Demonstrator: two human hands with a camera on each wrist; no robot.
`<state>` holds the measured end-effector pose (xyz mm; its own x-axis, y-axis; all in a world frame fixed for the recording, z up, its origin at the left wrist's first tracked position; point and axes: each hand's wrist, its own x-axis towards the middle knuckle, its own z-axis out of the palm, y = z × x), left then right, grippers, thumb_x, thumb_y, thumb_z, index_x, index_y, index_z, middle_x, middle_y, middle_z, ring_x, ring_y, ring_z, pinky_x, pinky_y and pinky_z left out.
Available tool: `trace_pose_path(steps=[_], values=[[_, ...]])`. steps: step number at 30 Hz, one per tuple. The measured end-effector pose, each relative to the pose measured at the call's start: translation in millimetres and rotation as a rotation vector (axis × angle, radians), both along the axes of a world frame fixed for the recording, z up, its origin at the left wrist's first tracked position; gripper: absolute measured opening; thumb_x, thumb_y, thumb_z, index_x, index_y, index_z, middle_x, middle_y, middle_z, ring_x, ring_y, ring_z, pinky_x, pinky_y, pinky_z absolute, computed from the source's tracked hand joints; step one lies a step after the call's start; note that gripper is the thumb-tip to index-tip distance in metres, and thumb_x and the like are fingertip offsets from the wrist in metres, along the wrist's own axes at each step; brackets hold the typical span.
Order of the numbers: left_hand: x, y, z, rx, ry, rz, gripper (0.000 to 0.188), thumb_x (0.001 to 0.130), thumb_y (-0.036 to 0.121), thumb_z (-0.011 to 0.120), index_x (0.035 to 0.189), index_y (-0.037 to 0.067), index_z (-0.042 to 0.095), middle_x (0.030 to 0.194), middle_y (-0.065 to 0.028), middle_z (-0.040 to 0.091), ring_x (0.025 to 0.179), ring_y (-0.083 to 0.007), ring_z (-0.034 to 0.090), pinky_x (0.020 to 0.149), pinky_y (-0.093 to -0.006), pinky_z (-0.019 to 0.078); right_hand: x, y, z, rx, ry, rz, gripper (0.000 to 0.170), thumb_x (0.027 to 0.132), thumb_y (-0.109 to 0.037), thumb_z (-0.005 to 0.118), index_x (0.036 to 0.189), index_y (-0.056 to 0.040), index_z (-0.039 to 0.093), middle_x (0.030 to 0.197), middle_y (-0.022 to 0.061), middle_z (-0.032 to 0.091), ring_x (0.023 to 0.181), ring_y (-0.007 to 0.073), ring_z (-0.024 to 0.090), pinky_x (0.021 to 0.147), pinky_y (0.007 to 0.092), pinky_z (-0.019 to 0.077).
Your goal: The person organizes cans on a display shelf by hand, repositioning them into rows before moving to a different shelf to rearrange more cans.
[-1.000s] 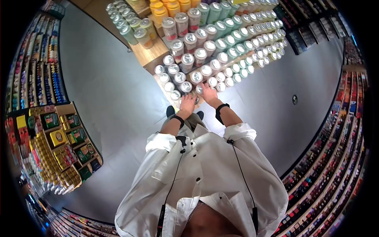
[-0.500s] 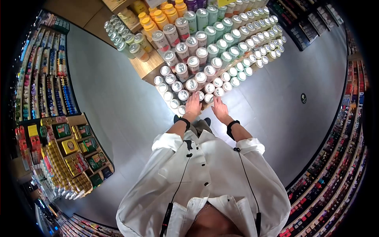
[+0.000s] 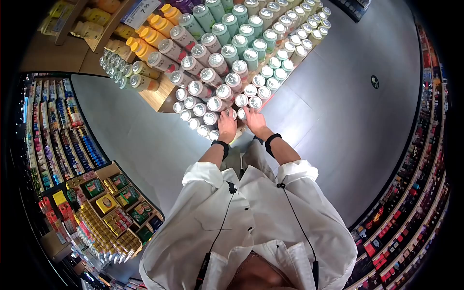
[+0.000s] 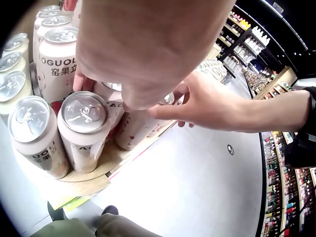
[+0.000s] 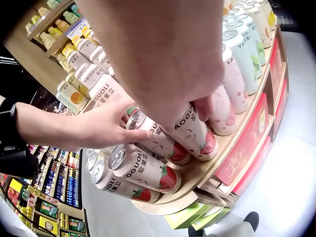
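In the head view my left hand [image 3: 227, 128] and right hand [image 3: 256, 122] are side by side at the near corner of a wooden display shelf [image 5: 185, 195]. Thumb and fingers of the left hand grip the upper part of a pale pink drink can [image 5: 159, 140] printed with a strawberry. My right hand holds the adjacent strawberry can [image 5: 193, 136] by its upper part, the thumb on its near side in the left wrist view. Both cans stand upright. Two more strawberry cans [image 4: 86, 128] stand at the rounded corner, left of the hands.
Rows of mint-green cans [image 3: 249, 57] and yellow-capped bottles [image 3: 151, 35] rise in tiers behind. A price sign [image 3: 140, 12] hangs at the back left. Green boxes [image 5: 190, 215] lie under the shelf corner. Grey floor [image 3: 333, 121] extends to the right, and a stocked display [image 3: 108, 217] stands left.
The left hand has shifted from the front corner to a can farther along. The right hand left its can, was beside the row half a second ago, and now holds a can. The view has turned.
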<state>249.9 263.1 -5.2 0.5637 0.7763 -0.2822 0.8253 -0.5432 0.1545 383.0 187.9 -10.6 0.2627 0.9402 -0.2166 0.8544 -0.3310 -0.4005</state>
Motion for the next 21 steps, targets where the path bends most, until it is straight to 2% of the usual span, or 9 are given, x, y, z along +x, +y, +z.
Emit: trace_pose_path(steps=[4, 9, 14, 21], values=[[0.3, 3.9, -4.4, -0.021, -0.071, 0.062, 0.055, 0.082, 0.022, 0.066, 0.13, 0.01, 0.041, 0.113, -0.0191, 0.05, 0.107, -0.0351, 0.052, 0.088, -0.044, 0.0434, 6.1, -4.1, -1.7, 0.04, -0.036, 0.038, 0.058, 0.081, -0.031, 0.066, 0.128, -0.0076, 0.04, 0.099, 0.0186, 0.059, 0.083, 0.0334, 0.064, 0.065, 0.04, 0.0528], [-1.9, 7.2, 0.8, -0.035, -0.092, 0.019, 0.053, 0.08, 0.023, 0.067, 0.126, 0.013, 0.044, 0.111, -0.0171, 0.052, 0.107, -0.0341, 0.052, 0.089, -0.0437, 0.0427, 10.2, 2.0, -1.3, 0.023, -0.104, 0.107, 0.058, 0.082, -0.035, 0.065, 0.127, -0.0072, 0.041, 0.098, 0.0187, 0.059, 0.082, 0.0316, 0.064, 0.063, 0.039, 0.0523], [-10.9, 1.1, 1.4, 0.008, -0.131, -0.099, 0.051, 0.08, 0.023, 0.067, 0.125, 0.011, 0.046, 0.107, -0.0171, 0.051, 0.103, -0.0342, 0.052, 0.086, -0.0442, 0.0405, 9.9, 6.7, -2.7, -0.009, -0.129, 0.144, 0.059, 0.082, -0.036, 0.065, 0.127, -0.0068, 0.041, 0.099, 0.0173, 0.06, 0.082, 0.0293, 0.065, 0.062, 0.0374, 0.052], [-11.7, -3.3, 6.0, 0.055, -0.109, -0.159, 0.05, 0.08, 0.023, 0.067, 0.123, 0.008, 0.047, 0.104, -0.0172, 0.052, 0.102, -0.0336, 0.052, 0.085, -0.0426, 0.0405, 11.8, 9.9, 1.2, -0.047, -0.149, 0.156, 0.06, 0.082, -0.037, 0.065, 0.127, -0.0059, 0.04, 0.099, 0.0158, 0.061, 0.084, 0.0284, 0.065, 0.064, 0.0369, 0.0523]])
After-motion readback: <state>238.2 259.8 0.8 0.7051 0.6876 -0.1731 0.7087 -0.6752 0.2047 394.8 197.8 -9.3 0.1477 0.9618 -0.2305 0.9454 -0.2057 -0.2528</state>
